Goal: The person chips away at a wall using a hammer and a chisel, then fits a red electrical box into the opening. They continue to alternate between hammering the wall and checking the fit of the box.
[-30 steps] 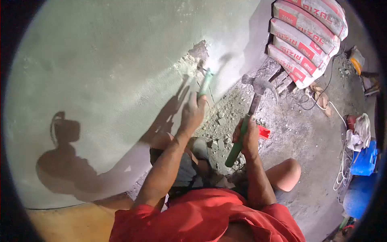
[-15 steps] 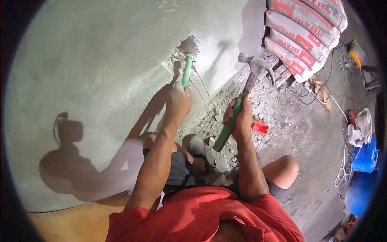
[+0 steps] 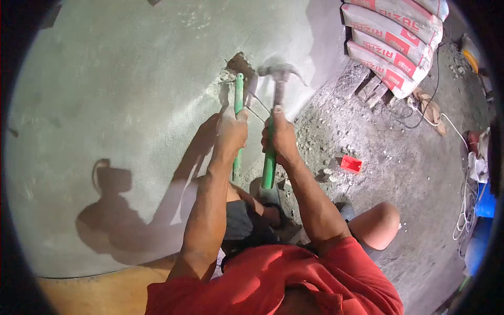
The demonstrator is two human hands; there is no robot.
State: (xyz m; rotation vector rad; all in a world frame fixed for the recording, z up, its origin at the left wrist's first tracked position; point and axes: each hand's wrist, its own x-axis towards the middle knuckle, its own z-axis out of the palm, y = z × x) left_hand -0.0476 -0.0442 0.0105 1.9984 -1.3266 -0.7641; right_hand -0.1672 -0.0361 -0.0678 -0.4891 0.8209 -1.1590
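My left hand (image 3: 231, 132) is closed around a long green bar-like tool (image 3: 239, 94), held nearly upright against the grey wall (image 3: 131, 100). The tool's upper end lies beside a rough, broken-out hole (image 3: 240, 64) in the wall; its exact kind is not plain. Wrapped round the green grip of a claw hammer (image 3: 270, 170) is my right hand (image 3: 281, 137). The hammer head is smeared by motion, just right of the hole and apart from the green tool's top in this view. A dark line or crack runs down the wall between both hands.
Stacked cement bags (image 3: 388, 50) stand on wooden slats at the upper right. Rubble (image 3: 320, 126) and a small red box (image 3: 351, 164) lie on the floor to the right. Cords, a sandal (image 3: 430, 113) and blue containers (image 3: 485, 199) are farther right.
The hammer in my right hand has swung left, close to the wall hole and the green tool. More of the green tool shows below my left hand. The view has shifted slightly.
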